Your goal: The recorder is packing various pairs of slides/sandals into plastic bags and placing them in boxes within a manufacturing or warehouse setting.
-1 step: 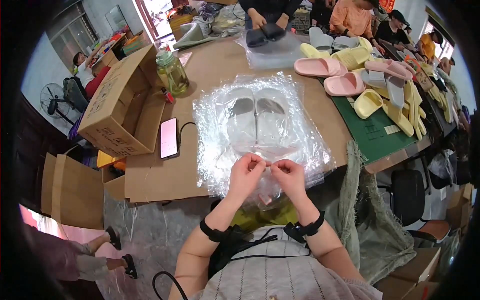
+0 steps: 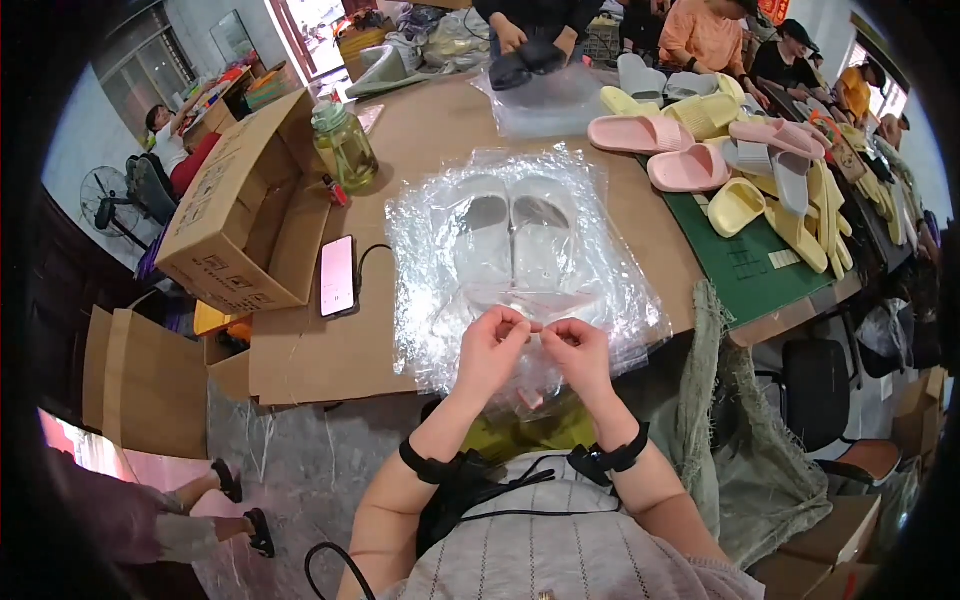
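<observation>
A pair of light grey slippers (image 2: 484, 245) lies side by side inside a clear plastic bag (image 2: 548, 302). Under it is a stack of shiny clear bags (image 2: 415, 265) near the table's front edge. At the bag's near end, my left hand (image 2: 492, 350) is closed in a pinch on its edge. My right hand (image 2: 580, 352) pinches the same edge close beside it, the fingertips nearly meeting.
An open cardboard box (image 2: 235, 215), a phone (image 2: 338, 277) with a cable and a greenish bottle (image 2: 343, 150) stand left. Pink, yellow and grey slippers (image 2: 690, 168) pile up on a green mat (image 2: 740, 262) at right. Across the table, another person's hands hold dark slippers (image 2: 512, 70).
The dark slippers in the other person's hands have shifted very slightly away from me. My hands and the bagged pair look unmoved.
</observation>
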